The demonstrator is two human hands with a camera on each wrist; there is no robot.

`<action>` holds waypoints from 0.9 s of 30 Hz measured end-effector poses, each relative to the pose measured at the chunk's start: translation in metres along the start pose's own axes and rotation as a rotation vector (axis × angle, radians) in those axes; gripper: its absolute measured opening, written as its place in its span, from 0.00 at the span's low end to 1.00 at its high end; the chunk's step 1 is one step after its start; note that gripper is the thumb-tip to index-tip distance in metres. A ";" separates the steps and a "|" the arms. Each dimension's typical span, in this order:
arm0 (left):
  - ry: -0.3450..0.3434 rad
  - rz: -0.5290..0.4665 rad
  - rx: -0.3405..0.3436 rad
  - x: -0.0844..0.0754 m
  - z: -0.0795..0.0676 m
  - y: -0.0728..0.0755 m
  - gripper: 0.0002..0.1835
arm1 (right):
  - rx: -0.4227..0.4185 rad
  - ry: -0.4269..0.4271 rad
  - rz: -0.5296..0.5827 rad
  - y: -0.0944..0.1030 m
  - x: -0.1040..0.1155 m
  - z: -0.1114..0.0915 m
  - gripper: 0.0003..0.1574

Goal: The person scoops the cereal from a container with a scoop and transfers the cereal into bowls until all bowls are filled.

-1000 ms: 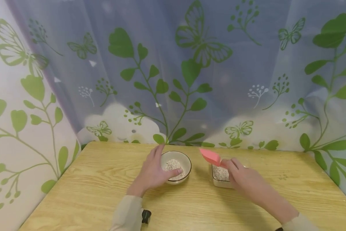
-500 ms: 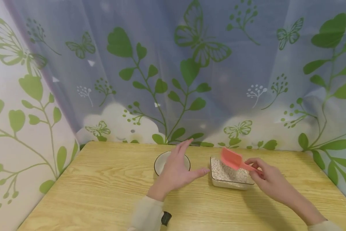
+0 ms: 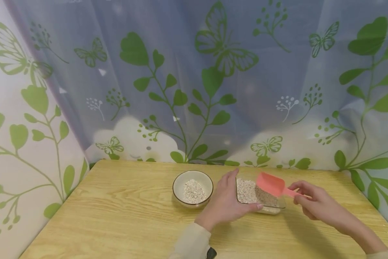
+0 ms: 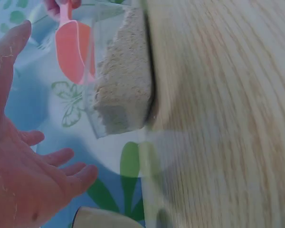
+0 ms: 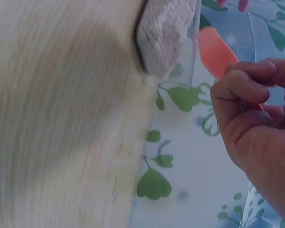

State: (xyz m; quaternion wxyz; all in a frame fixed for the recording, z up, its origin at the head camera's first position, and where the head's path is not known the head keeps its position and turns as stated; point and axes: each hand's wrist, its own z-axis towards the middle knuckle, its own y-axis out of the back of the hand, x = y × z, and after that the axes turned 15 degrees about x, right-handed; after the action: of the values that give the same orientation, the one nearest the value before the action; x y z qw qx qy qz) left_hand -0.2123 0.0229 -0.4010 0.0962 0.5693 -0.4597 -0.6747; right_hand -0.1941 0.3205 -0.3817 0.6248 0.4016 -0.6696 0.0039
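in the head view, a light yellow wood-grain surface (image 3: pixel 129 216) carries a round cream ceramic bowl with a dark rim (image 3: pixel 194 205) and, to its right, a clear rectangular box with a dark rim (image 3: pixel 278 209). pale flaky grain lies in both, a small heap in the bowl and a wider layer in the box. the left hand (image 3: pixel 224 203) is at the box's left side, fingers spread and thumb stretched along the near edge. the right hand (image 3: pixel 321 201) pinches the handle of a pink plastic scoop (image 3: pixel 271 184), whose head is over the right part of the box. a blue and white curtain printed with green leaves and butterflies (image 3: pixel 271 82) hangs behind.

in the left wrist view, the left hand's fingers reach out loosely, with a gap between them and the box. the scoop's head overlaps the box's upper edge, and part of the bowl shows at the bottom.

in the right wrist view, the right hand's fingers curl round the scoop's handle; the scoop's head is just beside the box's rim.
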 end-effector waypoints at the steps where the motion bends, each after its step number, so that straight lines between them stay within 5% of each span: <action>1: 0.006 0.017 0.002 0.000 0.002 -0.002 0.65 | 0.022 -0.009 0.010 0.003 -0.001 -0.001 0.24; 5: 0.027 0.034 0.010 0.001 0.010 -0.007 0.66 | 0.089 -0.019 0.020 0.013 -0.002 -0.005 0.27; 14: 0.105 -0.095 0.076 0.007 0.028 -0.022 0.68 | 0.158 -0.041 0.050 0.022 -0.002 0.000 0.26; 27: 0.169 -0.023 0.151 0.009 0.043 -0.025 0.73 | 0.205 -0.075 0.071 0.019 -0.003 0.009 0.26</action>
State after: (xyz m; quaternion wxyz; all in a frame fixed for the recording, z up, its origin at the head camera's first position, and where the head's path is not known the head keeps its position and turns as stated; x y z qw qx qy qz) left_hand -0.2425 0.0529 -0.4288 0.0836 0.6350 -0.4928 -0.5890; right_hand -0.2120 0.3303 -0.3772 0.5544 0.4393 -0.7023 0.0793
